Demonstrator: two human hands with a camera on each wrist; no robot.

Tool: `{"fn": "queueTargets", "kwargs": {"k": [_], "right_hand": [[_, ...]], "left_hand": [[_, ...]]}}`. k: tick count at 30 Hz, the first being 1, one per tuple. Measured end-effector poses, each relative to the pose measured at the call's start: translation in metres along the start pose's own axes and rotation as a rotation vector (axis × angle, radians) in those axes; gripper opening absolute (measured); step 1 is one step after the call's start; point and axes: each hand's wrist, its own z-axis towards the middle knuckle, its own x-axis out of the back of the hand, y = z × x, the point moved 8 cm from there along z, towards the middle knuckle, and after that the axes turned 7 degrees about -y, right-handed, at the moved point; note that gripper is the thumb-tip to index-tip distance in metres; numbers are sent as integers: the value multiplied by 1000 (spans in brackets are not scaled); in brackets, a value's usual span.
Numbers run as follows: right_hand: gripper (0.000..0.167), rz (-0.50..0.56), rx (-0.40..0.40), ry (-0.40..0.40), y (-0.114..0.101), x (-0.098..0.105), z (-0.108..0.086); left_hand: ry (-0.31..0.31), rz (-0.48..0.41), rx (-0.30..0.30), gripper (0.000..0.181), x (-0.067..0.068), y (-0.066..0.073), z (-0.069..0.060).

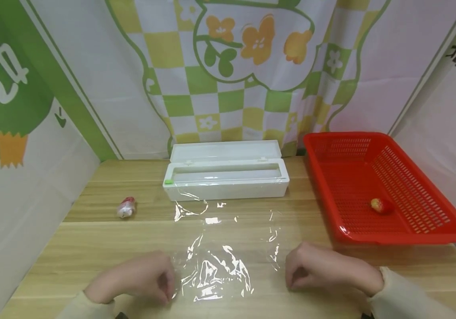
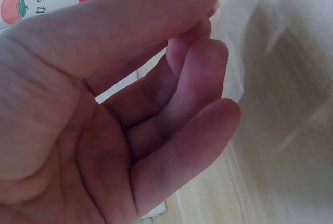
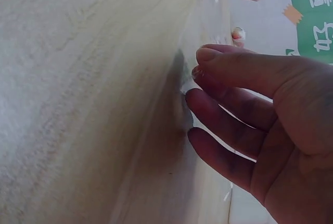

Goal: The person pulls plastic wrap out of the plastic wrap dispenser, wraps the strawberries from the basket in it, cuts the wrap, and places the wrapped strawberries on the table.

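A sheet of clear cling film [image 1: 212,220] stretches toward me over the table from a white cling film dispenser [image 1: 228,191], whose lid is raised. My left hand [image 1: 142,275] pinches the film's near left corner between thumb and index finger. At the near right corner, my right hand [image 1: 323,268] pinches the film the same way; in the right wrist view a bit of film shows at the fingertips [image 3: 207,54]. In the left wrist view the thumb [image 2: 130,26] partly hides the pinch. Light glints mark creases in the film.
On the table's left lies a small red and whitish thing in clear wrap [image 1: 126,207]. A red plastic basket [image 1: 327,195] stands at the right, holding a small red fruit [image 1: 385,206] with a pale yellow end. Printed curtains [image 1: 235,102] enclose the back and sides.
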Motion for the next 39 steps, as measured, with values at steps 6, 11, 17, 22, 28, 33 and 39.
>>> {"fn": "queueTargets", "kwargs": {"k": [6,11,17,22,28,33,39], "right_hand": [[16,-28,-18,-1,5,-6,0],[15,-29,-38,-7,7,-7,0],[11,-45,-77,-31,7,-8,0],[14,-60,-81,-40,6,-9,0],[20,-75,-34,-18,3,-9,0],[21,-92,18,2,0,-10,-1],[20,-133,53,-1,-3,-10,-1]], "left_hand": [[-26,-34,30,17,-3,-1,3],[-40,-64,46,20,-8,-2,5],[-47,-65,53,21,-13,-2,7],[-41,-57,78,24,-14,-5,7],[-29,-47,100,26,-15,-6,8],[-23,-34,108,26,-16,-6,9],[-12,-31,131,27,-16,-6,10]]}}
